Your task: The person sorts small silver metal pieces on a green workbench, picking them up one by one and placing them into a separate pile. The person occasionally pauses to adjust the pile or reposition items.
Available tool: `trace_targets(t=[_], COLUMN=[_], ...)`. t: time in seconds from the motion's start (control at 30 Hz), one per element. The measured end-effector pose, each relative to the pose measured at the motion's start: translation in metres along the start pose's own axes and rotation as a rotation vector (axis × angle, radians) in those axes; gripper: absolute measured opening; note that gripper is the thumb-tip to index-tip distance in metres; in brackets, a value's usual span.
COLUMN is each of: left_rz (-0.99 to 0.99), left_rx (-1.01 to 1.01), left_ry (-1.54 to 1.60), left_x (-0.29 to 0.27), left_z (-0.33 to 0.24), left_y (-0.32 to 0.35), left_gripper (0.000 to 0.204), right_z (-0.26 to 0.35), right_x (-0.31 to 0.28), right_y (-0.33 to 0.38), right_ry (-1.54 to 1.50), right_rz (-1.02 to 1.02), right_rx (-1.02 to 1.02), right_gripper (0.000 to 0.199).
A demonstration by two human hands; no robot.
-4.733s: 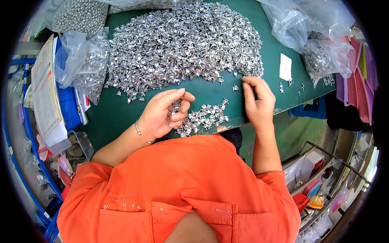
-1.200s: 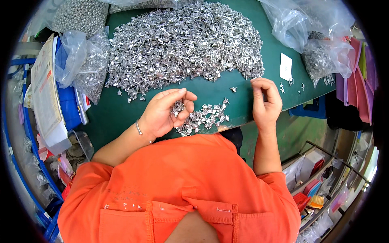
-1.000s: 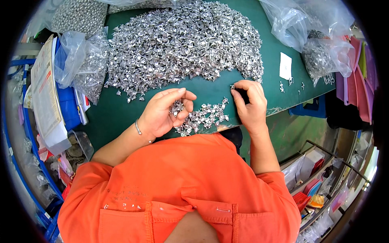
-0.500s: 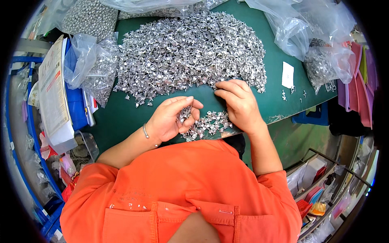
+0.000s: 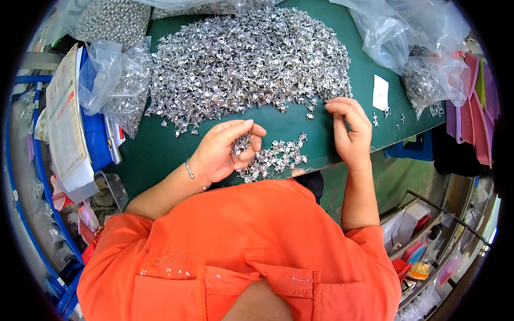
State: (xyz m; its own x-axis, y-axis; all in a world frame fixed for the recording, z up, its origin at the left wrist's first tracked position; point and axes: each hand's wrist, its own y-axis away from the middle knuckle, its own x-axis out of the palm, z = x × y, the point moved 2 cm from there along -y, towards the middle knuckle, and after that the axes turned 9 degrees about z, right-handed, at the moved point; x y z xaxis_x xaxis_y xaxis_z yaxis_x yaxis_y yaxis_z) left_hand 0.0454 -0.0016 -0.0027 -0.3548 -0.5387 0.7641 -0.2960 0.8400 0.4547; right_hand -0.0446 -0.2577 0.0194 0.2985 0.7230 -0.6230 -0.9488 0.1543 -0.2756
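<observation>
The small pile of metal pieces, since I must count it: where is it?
In the head view, the small pile lies near the middle, by the near edge of the green table, just right of the left hand.

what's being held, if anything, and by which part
The left grip cups metal pieces; which part of each it touches is hidden. I can't tell for the right grip.

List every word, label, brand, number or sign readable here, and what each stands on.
No text reads clearly enough to quote.
Printed papers at left: print too small and blurred.
White slip on the table: faint marks, too small.
Orange shirt: lettering too faint.
</observation>
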Motion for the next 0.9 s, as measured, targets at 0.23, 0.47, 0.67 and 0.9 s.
trace_targets(t=[0.23,0.47,0.67,0.9], left_rz=[-0.017,-0.013,-0.012,-0.010], left_rx=[-0.004,0.006,0.000,-0.002], left_ry=[-0.001,-0.023,-0.016,-0.016], left_x=[0.001,0.000,0.001,-0.001], left_z=[-0.001,0.000,0.000,0.001], left_y=[0.000,0.001,0.000,0.001], left_gripper=[0.031,0.031,0.031,0.032], right_z=[0.009,0.003,0.010,0.009], right_x=[0.027,0.008,0.024,0.006], right_y=[0.006,0.006,0.009,0.014], right_ry=[0.191,0.107,0.158,-0.005], right_rz=[-0.015,0.022,0.015,0.173], right_rx=[0.005,0.169,0.007,0.023], right_gripper=[0.013,0.013,0.015,0.014])
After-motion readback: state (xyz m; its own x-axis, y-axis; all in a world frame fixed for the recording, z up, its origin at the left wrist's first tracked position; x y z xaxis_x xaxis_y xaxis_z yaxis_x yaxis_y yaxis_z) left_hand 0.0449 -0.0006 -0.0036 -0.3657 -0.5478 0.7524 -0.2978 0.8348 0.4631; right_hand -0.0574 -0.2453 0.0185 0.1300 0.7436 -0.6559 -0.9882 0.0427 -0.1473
